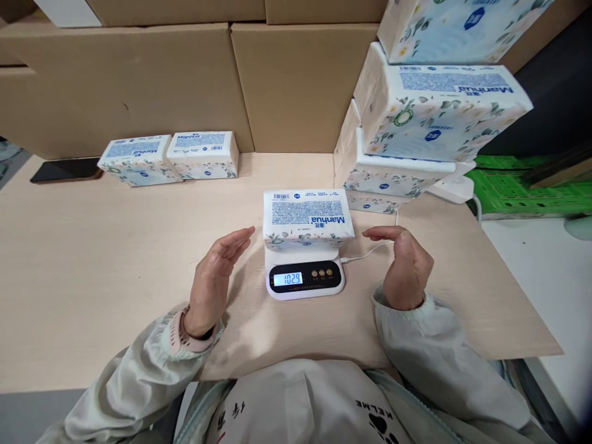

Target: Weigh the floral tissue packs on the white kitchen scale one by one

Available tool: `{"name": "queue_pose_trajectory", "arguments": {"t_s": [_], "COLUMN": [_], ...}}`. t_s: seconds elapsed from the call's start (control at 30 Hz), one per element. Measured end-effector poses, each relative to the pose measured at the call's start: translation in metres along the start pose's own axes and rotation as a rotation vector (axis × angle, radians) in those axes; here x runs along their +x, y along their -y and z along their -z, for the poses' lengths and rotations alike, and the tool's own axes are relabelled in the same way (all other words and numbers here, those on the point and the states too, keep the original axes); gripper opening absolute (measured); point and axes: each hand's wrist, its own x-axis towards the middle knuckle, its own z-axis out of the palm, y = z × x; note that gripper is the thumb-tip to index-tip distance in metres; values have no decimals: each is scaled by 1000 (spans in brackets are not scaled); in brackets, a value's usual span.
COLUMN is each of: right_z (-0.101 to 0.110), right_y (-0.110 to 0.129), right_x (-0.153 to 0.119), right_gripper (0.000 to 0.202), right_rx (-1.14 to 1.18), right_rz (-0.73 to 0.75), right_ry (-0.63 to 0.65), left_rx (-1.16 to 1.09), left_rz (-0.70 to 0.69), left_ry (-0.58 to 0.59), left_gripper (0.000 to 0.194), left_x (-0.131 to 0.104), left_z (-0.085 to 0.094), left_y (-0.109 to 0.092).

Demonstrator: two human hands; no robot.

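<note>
A pale wood-grain surface (115, 277) is bounded at the back by a wall of cardboard boxes (305, 92). Against these, at the far left, a dark phone (67, 170) is laid flat, and two tissue packs (171, 157) are set end to end beside it. The back right is filled by a tall stack of tissue packs (444, 117), beyond which green items (536, 188) and a lower white tabletop (531, 271) can be seen.

Near the middle, a white scale (305, 277) is placed with its lit display turned to the person; the digits 1029 are shown, any decimal point being too small to tell. A single tissue pack (308, 216) is carried on top, and a white cable (370, 251) is plugged into the scale's right side.

The pack is flanked by the left hand (210, 283) and the right hand (409, 268), both held apart from it, with fingers (235, 239) extended and nothing gripped.

The near edge of the surface is met just before the person's torso, while the right edge is slanted outward past the right sleeve (444, 351). The widest open room is left to the left of the scale; on the right, space is narrowed by the stack and cable.
</note>
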Motion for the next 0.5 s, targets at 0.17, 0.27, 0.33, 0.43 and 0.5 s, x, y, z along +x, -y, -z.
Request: {"name": "queue_pose_trajectory", "arguments": {"t_s": [0.17, 0.27, 0.33, 0.43, 0.5], "right_z": [0, 0, 0, 0, 0], "right_y": [0, -1, -3, -4, 1], "right_x": [-1, -1, -1, 0, 2], "right_gripper": [47, 47, 48, 52, 52], "right_rx": [-11, -8, -9, 53, 117], "right_rz": [-6, -12, -33, -147, -258], "right_ry": [8, 11, 14, 75, 230], "left_rx": [-5, -3, 6, 37, 45], "left_rz": [10, -6, -12, 0, 4], "left_ry": [30, 53, 82, 177, 247], "left_gripper": [52, 51, 50, 49, 51], "left_x": [-2, -2, -1, 2, 6], "left_z": [-1, 1, 2, -1, -7], "left_y": [1, 3, 5, 5, 4]}}
